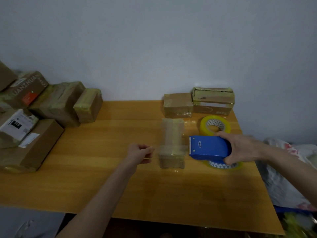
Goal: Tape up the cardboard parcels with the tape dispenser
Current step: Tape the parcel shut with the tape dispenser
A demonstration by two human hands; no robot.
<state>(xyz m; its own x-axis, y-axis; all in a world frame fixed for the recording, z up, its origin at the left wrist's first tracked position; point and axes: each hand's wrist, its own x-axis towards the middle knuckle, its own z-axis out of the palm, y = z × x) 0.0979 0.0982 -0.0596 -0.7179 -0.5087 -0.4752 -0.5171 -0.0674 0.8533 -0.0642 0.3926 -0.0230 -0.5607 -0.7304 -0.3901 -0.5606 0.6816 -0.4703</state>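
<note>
A small cardboard parcel [172,158], blurred and wrapped in clear tape, stands on the wooden table [103,169] between my hands. My right hand [240,148] grips the blue tape dispenser [209,148] just right of the parcel, with its yellowish tape roll showing underneath. A faint strip of clear tape [169,148] runs from the dispenser across the parcel to my left hand [140,152]. The left hand's fingers are curled and pinch the strip's end, just left of the parcel.
A spare roll of yellow tape [214,125] lies behind the dispenser. Two taped parcels [178,104] [212,100] sit at the back right by the wall. Several parcels [56,103] are piled at the left. Crumpled cloth [288,169] lies past the table's right edge.
</note>
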